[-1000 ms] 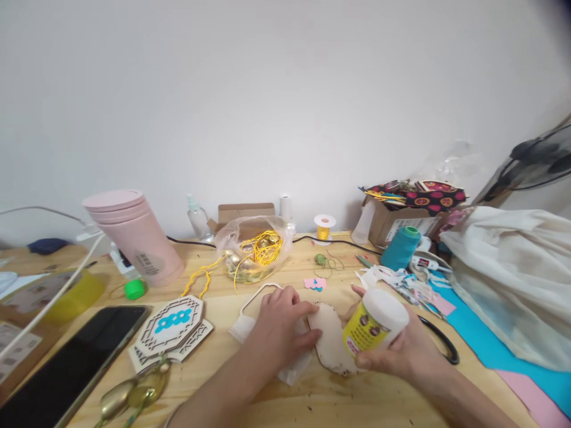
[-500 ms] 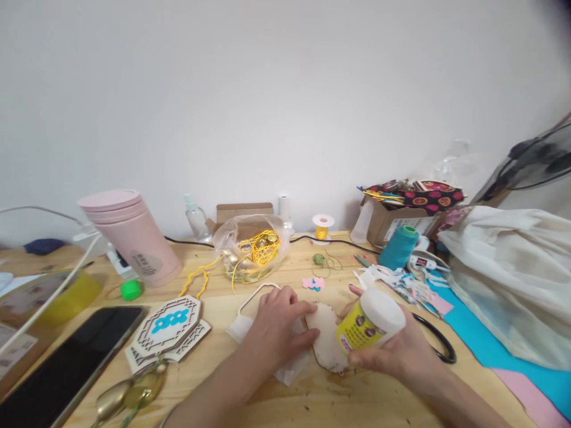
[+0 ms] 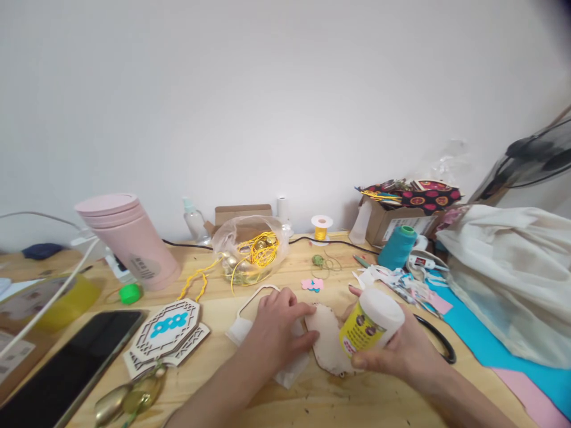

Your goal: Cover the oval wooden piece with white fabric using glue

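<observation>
My right hand (image 3: 397, 351) is wrapped around a white glue bottle (image 3: 364, 327) with a yellow label. The bottle tips toward the left, its base facing up, and its lower end is hidden over a pale wooden plaque (image 3: 328, 336) with a scalloped edge. Thumb and forefinger of my left hand (image 3: 281, 324) press on the plaque's left edge. Beneath that hand lies a white sheet of tissue or cloth (image 3: 292, 374), with a thin pale wooden frame (image 3: 252, 297) partly showing behind it. A small pink and blue paper cutout (image 3: 312, 285) lies behind the plaque.
On the left are a phone (image 3: 74, 362), octagonal wooden ornaments (image 3: 167, 330) with brass bells (image 3: 113, 404), and a pink tumbler (image 3: 129, 241). A plastic bag of bells and yellow cord (image 3: 250, 249) sits at the back. Teal thread (image 3: 397, 246), paper scraps and a cloth bag (image 3: 508, 285) crowd the right.
Both hands keep their hold on the plaque and the bottle. The bottle has shifted only slightly, and the whole view has drifted a little.
</observation>
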